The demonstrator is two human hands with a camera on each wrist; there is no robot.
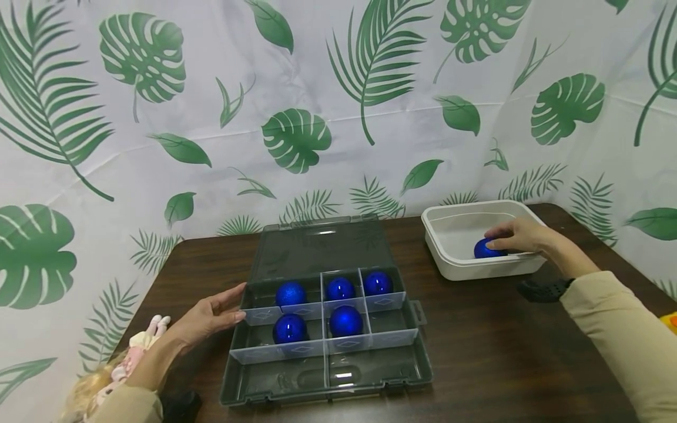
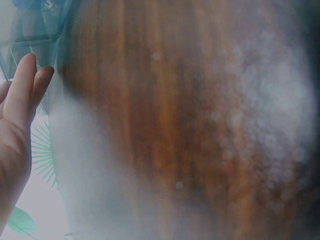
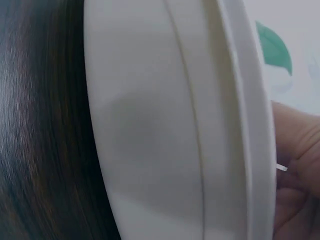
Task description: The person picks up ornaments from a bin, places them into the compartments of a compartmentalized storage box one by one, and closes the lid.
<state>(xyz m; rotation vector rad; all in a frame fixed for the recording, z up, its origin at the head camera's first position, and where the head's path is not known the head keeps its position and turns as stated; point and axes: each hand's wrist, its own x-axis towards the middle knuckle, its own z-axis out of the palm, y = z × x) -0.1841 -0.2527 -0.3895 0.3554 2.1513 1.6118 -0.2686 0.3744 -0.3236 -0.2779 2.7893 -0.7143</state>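
A dark translucent organizer box lies with its lid folded back, on a dark wooden table. Several shiny blue balls sit singly in compartments of its back and middle rows; the front row holds none. My left hand rests at the box's left side, fingertips against the edge, fingers loosely extended. To the right, my right hand reaches into a white plastic tub and holds a blue ball between thumb and fingers. In the right wrist view, the tub wall hides the ball and most of that hand.
Beside my left forearm lies a blond doll in pink clothing. A yellow-orange object shows at the right edge. White cloth with green leaves hangs behind the table. A black band is on my right wrist.
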